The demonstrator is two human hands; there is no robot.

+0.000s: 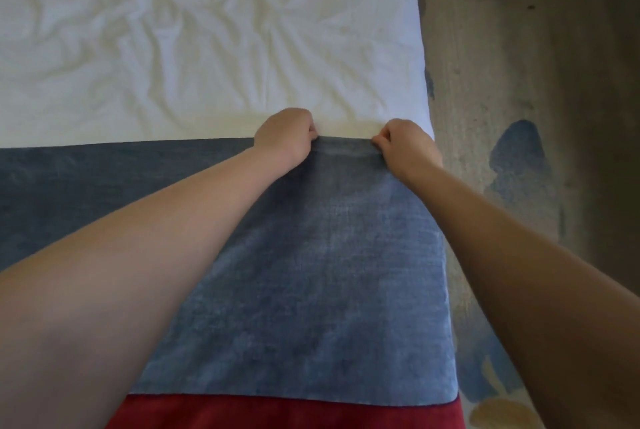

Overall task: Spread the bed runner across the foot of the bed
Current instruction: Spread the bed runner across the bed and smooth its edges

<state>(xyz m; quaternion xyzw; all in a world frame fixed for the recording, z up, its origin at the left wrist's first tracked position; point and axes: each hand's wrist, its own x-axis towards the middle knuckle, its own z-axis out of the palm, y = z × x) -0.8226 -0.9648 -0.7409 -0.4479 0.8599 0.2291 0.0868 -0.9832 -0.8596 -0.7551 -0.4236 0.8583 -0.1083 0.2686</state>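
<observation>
At the runner's [311,272] far edge, both hands [284,134] [405,144] pinching it tight; risking pulling it crooked by tugging unevenly.

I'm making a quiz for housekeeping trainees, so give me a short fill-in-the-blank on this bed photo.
1. Both hands pinch the far edge of the ____ bed runner.
2. Beyond that edge lies a wrinkled ____ sheet.
3. The left hand and the right hand each hold the runner in a closed ____.
4. Below the runner's near edge a ____ fabric shows.

Missing words: blue; white; grip; red
</observation>
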